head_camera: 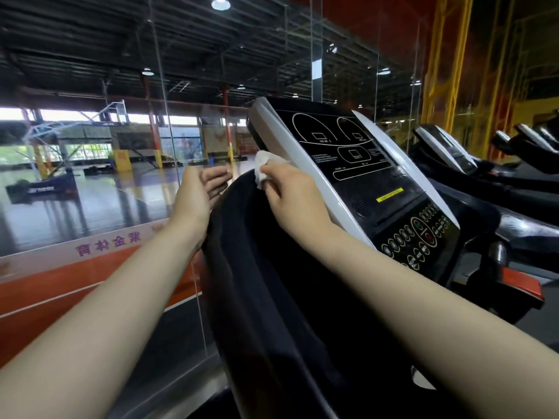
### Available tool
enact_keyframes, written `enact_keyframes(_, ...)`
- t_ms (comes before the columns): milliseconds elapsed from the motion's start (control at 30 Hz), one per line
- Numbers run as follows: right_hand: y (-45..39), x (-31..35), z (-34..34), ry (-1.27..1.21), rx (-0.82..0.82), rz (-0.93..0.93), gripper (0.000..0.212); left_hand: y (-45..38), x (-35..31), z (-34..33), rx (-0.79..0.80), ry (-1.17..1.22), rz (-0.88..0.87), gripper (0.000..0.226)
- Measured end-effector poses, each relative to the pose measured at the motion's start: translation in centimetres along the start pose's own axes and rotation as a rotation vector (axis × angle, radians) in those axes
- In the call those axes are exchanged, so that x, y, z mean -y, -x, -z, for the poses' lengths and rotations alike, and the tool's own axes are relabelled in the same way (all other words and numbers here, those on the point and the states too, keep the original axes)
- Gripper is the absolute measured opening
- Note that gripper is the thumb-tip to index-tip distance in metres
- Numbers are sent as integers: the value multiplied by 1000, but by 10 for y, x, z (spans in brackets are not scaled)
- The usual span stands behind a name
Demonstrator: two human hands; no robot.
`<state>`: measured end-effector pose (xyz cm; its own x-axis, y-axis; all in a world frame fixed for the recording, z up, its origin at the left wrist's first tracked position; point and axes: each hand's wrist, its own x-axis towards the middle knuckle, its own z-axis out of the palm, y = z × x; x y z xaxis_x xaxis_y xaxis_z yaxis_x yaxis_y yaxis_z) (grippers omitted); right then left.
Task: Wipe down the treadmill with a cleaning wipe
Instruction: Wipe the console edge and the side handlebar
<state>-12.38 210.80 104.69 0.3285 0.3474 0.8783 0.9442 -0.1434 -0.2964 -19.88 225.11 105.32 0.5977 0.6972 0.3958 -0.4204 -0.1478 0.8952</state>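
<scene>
Treadmill fills head view; console just right of the grip. Right hand pinches white wipe against silver trim w/ curled fingers. Left hand just beside it, fingers relaxed, apparently resting on black handrail.

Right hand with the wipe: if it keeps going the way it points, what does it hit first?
Probably the white side trim of the treadmill console; the wipe in the right hand looks already against it.

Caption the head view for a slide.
Right hand pinches a wipe against the treadmill console's left edge; left hand hovers open beside it.
</scene>
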Motion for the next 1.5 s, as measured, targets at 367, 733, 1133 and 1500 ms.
enact_keyframes(367, -12, 58, -18, 75, 700, 253, 31, 5, -1, 27, -60, 313, -16, 52)
enact_keyframes(733, -104, 37, -39, 714, 1073, 86, 52, 6, 21, 92, 51, 98, 24, 51)
enact_keyframes(1133, 59, 78, 6, 458, 1009, 838, 25, -15, 26, 89, 366, -54, -113, 42)
enact_keyframes(1500, -45, 107, -64, 1132, 1144, 233, 47, -30, 22, 70, 589, 101, -128, 42)
